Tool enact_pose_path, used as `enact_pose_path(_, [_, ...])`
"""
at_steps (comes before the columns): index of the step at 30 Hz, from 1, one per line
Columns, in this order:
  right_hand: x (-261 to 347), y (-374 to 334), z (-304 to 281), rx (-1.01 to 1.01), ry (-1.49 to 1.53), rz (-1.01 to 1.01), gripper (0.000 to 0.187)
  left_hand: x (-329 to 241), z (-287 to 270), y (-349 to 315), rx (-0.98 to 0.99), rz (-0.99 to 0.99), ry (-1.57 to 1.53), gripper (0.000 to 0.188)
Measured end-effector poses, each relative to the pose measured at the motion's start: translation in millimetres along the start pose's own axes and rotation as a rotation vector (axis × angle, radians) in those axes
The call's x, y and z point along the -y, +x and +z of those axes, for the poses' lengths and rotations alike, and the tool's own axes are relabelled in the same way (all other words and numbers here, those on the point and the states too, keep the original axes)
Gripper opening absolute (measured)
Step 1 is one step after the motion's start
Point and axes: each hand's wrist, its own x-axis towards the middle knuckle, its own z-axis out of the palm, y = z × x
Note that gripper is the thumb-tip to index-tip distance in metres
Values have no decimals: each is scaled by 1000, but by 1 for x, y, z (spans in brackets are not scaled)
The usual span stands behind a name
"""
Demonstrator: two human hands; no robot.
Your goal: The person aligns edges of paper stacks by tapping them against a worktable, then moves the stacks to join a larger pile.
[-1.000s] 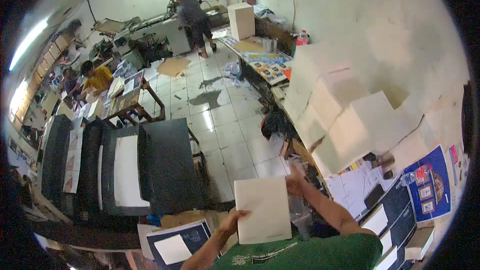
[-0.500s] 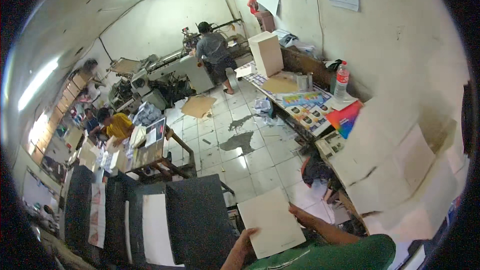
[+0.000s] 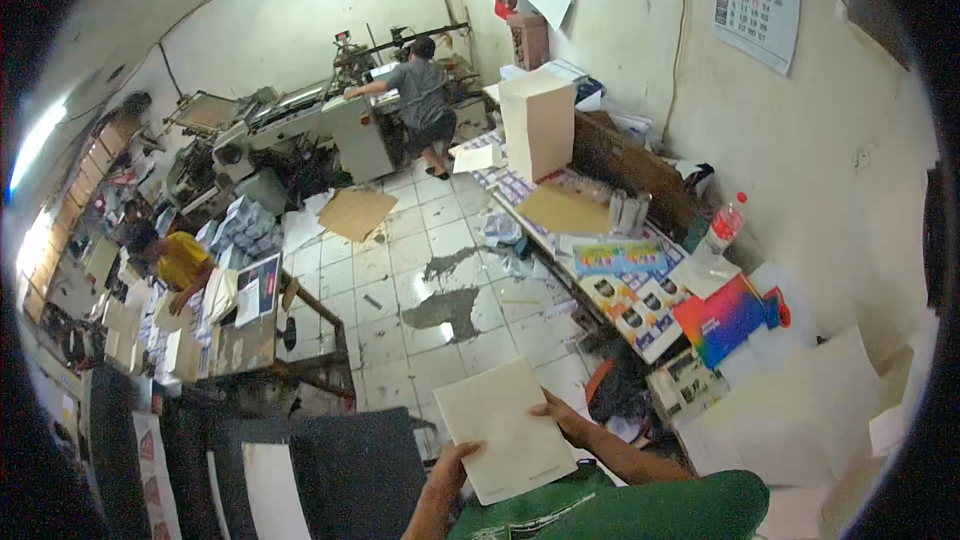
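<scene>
Between my hands, in front of my green shirt, is a cream rectangular paper piece with a small faint mark near its lower edge. Whether it is one sheet or a thin stack I cannot tell. My left hand grips its left edge with the thumb on top. At the upper right edge my right hand pinches it, thumb lying over the face. The fingers of both hands are hidden beneath.
Dark panels stand left of me. On the right, a long table carries a tall paper stack, printed sheets and a bottle. One person leans at a machine; another in yellow works at the left table.
My view has shifted, so the paper sits further left and higher in it. My right thumb now lies further onto its face. The person at the machine has stretched out an arm.
</scene>
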Motion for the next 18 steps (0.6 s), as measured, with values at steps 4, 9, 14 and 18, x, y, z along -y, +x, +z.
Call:
enact_pose_path(4, [67,90,7,-98,73,-45,72,-62,-46,137,120,7,98,63])
enact_pose_path(9, [108,198,-25,-249,105,-167,68,-184,-34,254,345,-47,265,57])
enact_pose_path(14, [105,274,-55,-306,343,-237,70,-260,-16,339,466,38,459,57])
enact_pose_path(18, [154,336,-64,-379,335,-259,69,-306,-7,420,489,-159,320,56])
